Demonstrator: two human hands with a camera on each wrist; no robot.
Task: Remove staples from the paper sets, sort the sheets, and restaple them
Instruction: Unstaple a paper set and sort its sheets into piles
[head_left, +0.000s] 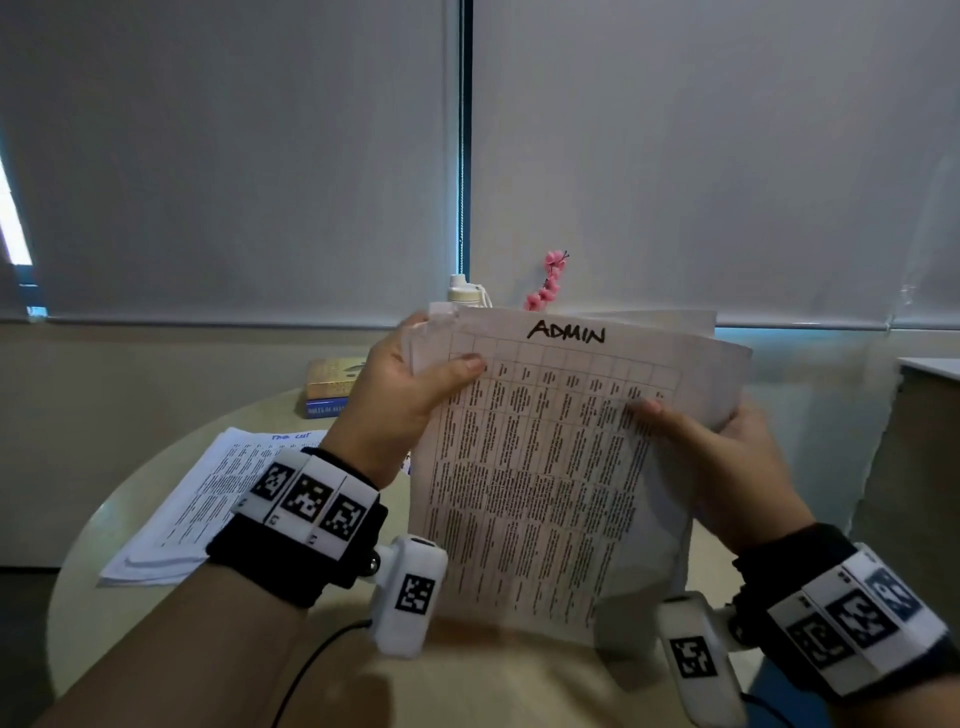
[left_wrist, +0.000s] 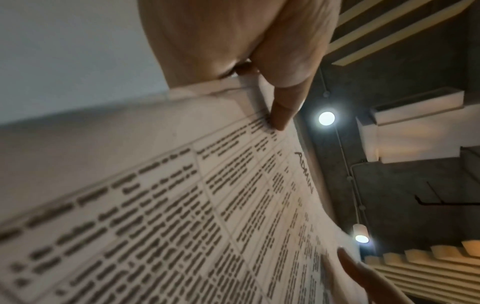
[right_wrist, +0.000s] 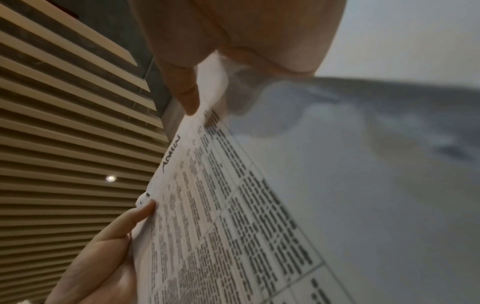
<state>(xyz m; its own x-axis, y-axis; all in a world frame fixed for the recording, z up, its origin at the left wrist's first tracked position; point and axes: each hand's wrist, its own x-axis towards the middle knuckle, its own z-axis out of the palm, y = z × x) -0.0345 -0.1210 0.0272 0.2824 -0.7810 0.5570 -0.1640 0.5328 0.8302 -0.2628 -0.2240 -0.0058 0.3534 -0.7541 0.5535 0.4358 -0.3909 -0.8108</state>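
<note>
Sheets marked ADMIN held upright between both grips, long axis vertical. Left hand pinches top corner; right hand pinches opposite edge lower down, nearer the fanned back sheets.

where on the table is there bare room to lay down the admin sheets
Bare patch: the near table edge, between the two wrists below the ADMIN sheets. The left side is crowded by a paper stack, with books behind. Anything behind the held sheets is hidden.
</note>
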